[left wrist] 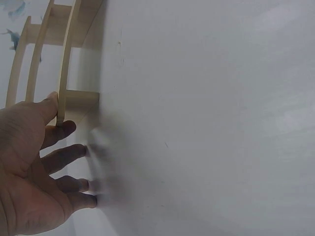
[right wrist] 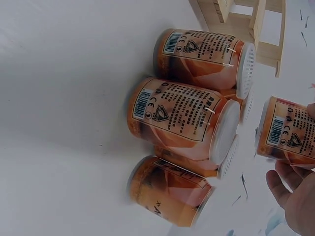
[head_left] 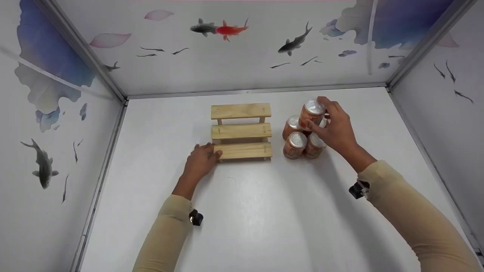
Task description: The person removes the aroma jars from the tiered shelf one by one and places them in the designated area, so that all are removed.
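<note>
A three-step wooden rack (head_left: 242, 131) stands on the white table. At the left end of its lowest board, my left hand (head_left: 201, 160) pinches the wood; in the left wrist view the thumb and index finger of that hand (left wrist: 39, 167) lie on either side of the board's end (left wrist: 63, 83). To the right of the rack, my right hand (head_left: 336, 124) grips an orange can (head_left: 311, 111) with a silvery lid, raised above a group of similar upright cans (head_left: 295, 144). The right wrist view shows the held can (right wrist: 288, 132) apart from the standing cans (right wrist: 177, 115), whose lids are partly perforated.
A white table (head_left: 242, 215) lies beneath everything. White panels enclose it, the back wall (head_left: 257, 71) painted with fish and petals, side walls (head_left: 53, 211) left and right. Metal edging (head_left: 189, 93) runs along the table's back.
</note>
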### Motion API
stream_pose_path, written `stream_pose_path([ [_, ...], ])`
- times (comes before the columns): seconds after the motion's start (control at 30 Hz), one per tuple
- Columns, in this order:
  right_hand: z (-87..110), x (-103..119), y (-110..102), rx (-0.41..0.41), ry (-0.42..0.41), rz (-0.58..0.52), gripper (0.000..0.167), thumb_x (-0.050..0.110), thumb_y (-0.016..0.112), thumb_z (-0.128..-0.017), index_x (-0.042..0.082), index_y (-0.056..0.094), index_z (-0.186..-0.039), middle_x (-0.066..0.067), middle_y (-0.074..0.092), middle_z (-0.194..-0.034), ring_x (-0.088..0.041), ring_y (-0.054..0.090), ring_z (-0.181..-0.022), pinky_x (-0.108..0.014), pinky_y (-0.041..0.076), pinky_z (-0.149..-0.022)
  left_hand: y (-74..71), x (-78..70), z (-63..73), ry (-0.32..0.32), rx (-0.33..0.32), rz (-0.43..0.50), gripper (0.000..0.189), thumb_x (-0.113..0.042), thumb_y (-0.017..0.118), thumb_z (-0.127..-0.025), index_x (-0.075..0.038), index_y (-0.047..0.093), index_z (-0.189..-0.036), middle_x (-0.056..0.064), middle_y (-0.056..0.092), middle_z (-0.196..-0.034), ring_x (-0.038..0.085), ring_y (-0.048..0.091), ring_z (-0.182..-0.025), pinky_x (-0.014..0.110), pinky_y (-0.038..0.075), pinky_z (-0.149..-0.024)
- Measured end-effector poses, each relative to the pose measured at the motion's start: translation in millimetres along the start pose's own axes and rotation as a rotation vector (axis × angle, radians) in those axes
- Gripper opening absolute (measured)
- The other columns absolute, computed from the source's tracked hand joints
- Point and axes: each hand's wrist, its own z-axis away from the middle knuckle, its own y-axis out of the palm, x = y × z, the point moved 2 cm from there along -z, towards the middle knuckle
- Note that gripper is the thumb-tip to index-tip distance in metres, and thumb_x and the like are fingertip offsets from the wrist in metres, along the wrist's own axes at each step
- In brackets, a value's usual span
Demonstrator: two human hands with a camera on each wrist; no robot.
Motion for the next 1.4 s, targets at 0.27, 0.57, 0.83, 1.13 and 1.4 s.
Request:
stream_pose_path([
  [0.27,6.9,-6.4,-8.0,-0.022,0.004,0.008,0.073,0.019,0.088,-0.097,0.002,0.052,-0.158,-0.028,0.063,-0.138,-0.048,0.071,-0.121,-0.062,0.062,-0.1,0.3,-1.1,-1.3,-0.013,-0.002,-0.009,0.065,-0.052,0.055,-0.115,-0.006,0.058,-0.16,0.021,0.052,-0.169,0.059,0.034,-0.161,0.072,0.038,-0.126],
  [0.57,14.6,-20.3,-16.3,-0.053,0.021,0.031,0.075,0.022,0.092,-0.094,0.002,0.055,-0.155,-0.024,0.065,-0.138,-0.043,0.074,-0.12,-0.039,0.061,-0.098,-0.9,-2.4,0.4,-0.02,0.001,0.002,0.068,-0.053,0.055,-0.114,-0.004,0.056,-0.161,0.022,0.05,-0.17,0.059,0.033,-0.162,0.072,0.038,-0.127],
  [0.83,21.6,-31.1,-27.3,-0.074,0.029,0.033,0.072,0.019,0.094,-0.091,0.001,0.058,-0.15,-0.023,0.066,-0.137,-0.042,0.074,-0.12,-0.011,0.049,-0.094,-1.4,-1.8,1.2,0.005,-0.003,0.0,0.069,-0.053,0.055,-0.114,-0.001,0.056,-0.16,0.024,0.051,-0.169,0.061,0.033,-0.161,0.073,0.038,-0.126],
  [1.13,28.9,-39.6,-37.4,-0.108,0.013,0.049,0.073,0.013,0.095,-0.088,-0.003,0.058,-0.149,-0.025,0.067,-0.134,-0.041,0.074,-0.117,-0.007,0.045,-0.094,-1.3,-0.9,0.7,0.022,-0.023,0.011,0.063,-0.051,0.057,-0.114,0.0,0.066,-0.15,0.025,0.053,-0.167,0.062,0.035,-0.159,0.074,0.039,-0.125],
  [1.4,37.7,-40.7,-45.8,-0.127,0.018,0.048,0.074,0.022,0.099,-0.085,0.0,0.062,-0.145,-0.021,0.069,-0.129,-0.039,0.074,-0.113,-0.007,0.044,-0.089,-1.5,-1.4,1.0,0.015,-0.015,0.011,0.064,-0.05,0.057,-0.114,-0.001,0.061,-0.155,0.024,0.052,-0.168,0.06,0.034,-0.161,0.073,0.04,-0.125],
])
